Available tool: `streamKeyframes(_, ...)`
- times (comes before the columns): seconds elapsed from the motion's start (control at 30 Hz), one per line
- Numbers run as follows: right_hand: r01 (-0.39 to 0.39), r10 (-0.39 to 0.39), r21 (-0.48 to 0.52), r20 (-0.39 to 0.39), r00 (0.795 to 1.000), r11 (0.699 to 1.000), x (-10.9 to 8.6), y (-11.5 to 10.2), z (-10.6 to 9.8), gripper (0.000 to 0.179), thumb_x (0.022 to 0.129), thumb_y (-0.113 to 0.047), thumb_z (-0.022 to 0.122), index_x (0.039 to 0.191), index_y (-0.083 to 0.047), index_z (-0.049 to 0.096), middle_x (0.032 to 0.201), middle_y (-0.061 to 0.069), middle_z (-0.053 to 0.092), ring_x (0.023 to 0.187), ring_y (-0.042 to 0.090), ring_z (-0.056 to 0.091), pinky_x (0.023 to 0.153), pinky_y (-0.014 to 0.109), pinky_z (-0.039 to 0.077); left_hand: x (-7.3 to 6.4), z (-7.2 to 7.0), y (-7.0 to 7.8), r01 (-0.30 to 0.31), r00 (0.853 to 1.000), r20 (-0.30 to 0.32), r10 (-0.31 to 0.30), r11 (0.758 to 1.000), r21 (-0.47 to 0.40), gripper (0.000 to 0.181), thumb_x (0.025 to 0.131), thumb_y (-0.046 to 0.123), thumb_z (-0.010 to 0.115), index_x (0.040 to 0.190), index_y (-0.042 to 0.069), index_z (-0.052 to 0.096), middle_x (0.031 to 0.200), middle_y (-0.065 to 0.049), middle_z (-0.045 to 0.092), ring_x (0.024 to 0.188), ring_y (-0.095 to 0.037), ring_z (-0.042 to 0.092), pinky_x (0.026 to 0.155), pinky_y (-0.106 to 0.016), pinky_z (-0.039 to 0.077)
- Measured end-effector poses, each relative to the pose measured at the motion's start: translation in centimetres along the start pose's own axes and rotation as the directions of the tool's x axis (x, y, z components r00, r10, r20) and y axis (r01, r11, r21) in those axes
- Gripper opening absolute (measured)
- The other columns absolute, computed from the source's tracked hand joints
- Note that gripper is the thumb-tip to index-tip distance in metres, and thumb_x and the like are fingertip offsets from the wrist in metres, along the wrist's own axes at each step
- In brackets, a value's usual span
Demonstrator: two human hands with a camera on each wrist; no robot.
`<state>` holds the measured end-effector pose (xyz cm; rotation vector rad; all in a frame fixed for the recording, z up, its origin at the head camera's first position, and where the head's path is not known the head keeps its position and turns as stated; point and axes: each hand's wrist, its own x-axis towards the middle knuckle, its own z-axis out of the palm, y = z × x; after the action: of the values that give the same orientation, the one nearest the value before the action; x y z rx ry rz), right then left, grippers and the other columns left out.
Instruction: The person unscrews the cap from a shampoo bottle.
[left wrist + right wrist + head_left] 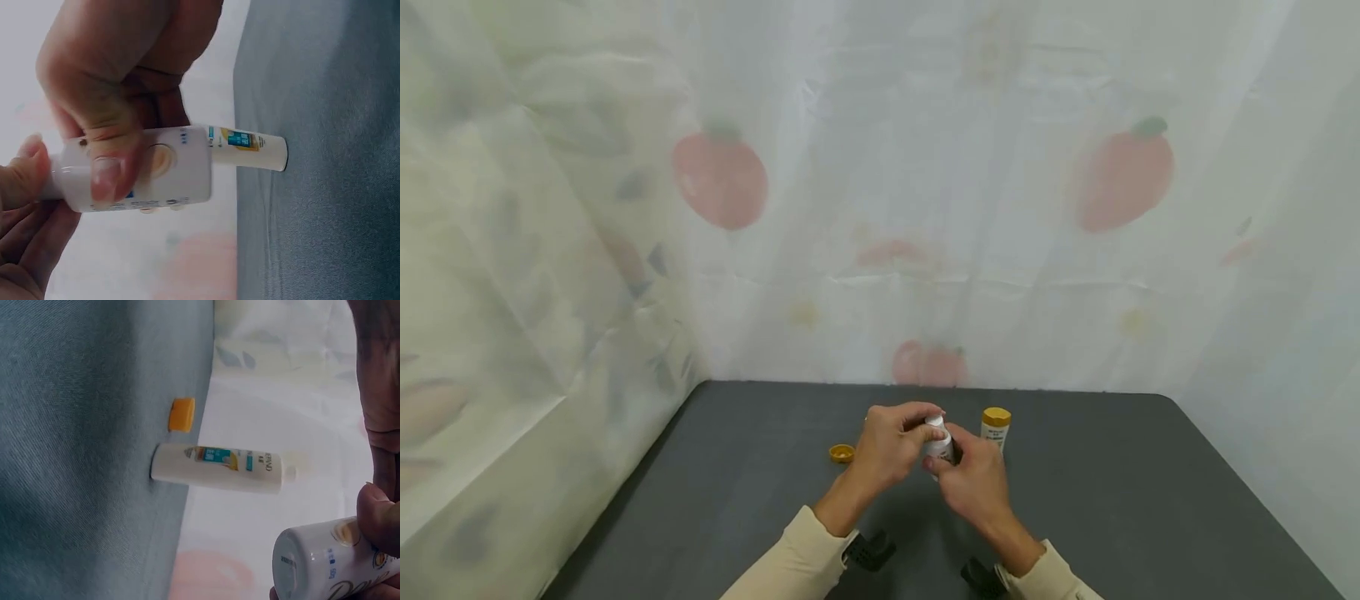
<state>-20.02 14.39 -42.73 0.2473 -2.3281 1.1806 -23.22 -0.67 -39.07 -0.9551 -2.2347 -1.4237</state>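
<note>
Both hands hold one small white Dove bottle (940, 451) close together over the table. My left hand (883, 446) grips its narrow white top from above, thumb against the side. Lower down, my right hand (977, 479) grips the body, its thumb across the printed label in the left wrist view. The bottle's flat base (286, 565) shows in the right wrist view. Beyond my right hand stands a white bottle with a yellow cap (996, 414). A loose yellow cap (842, 453) lies on the table left of my left hand.
In the right wrist view, an uncapped white bottle (219, 469) with a blue-green label stands beside the loose cap; my left hand mostly hides it from the head view. The dark grey table (737, 500) ends at a pale fruit-printed curtain (925, 208).
</note>
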Motion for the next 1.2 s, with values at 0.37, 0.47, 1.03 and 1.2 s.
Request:
streamKeyframes(0.37,0.102,-0.108,-0.137,-0.04,0.993,0.985,0.3,-0.6,-1.0,0.032,0.076,-0.009,0.091,0.106,-0.012,0.078,0.081,0.003,0.079,0.067,0.012,0.071,0.06,0.028,0.055,0.4,-1.0,-0.1,0.074,0.987,0.156,-0.029,0.954,-0.29,0.033,0.099,0.009,0.07,0.133,0.006,0.071,0.139,-0.015,0.069,0.118,-0.03,0.072,0.093,-0.022,0.06)
streamKeyframes(0.47,0.084,-0.089,-0.163,-0.026,0.996,0.983,0.3,-1.0,-1.3,0.039,0.076,-0.009,0.091,0.113,-0.008,0.078,0.088,0.008,0.08,0.072,0.018,0.074,0.062,0.035,0.06,0.5,-1.6,-0.1,0.066,0.978,0.208,0.001,0.947,-0.315,0.031,0.101,0.005,0.066,0.131,0.005,0.072,0.138,-0.017,0.069,0.121,-0.032,0.07,0.094,-0.023,0.059)
streamKeyframes(1.03,0.296,-0.36,-0.392,-0.101,0.927,0.871,-0.1,-1.3,-1.5,0.042,0.065,-0.016,0.099,0.095,-0.015,0.07,0.083,0.001,0.074,0.063,0.012,0.065,0.054,0.028,0.052,-0.2,-1.6,0.0,-0.036,0.995,0.078,0.057,0.969,-0.246,0.022,0.094,0.014,0.078,0.114,0.004,0.076,0.124,-0.012,0.073,0.113,-0.026,0.073,0.098,-0.033,0.061)
streamKeyframes(1.2,0.309,-0.379,-0.416,-0.094,0.921,0.855,-0.2,-1.2,-1.6,0.052,0.063,-0.016,0.1,0.107,-0.01,0.074,0.095,0.006,0.078,0.073,0.018,0.073,0.06,0.037,0.06,-0.5,-2.5,-0.3,-0.043,0.981,0.167,0.103,0.944,-0.327,0.022,0.097,0.002,0.07,0.119,-0.001,0.074,0.132,-0.02,0.07,0.122,-0.032,0.069,0.101,-0.035,0.06)
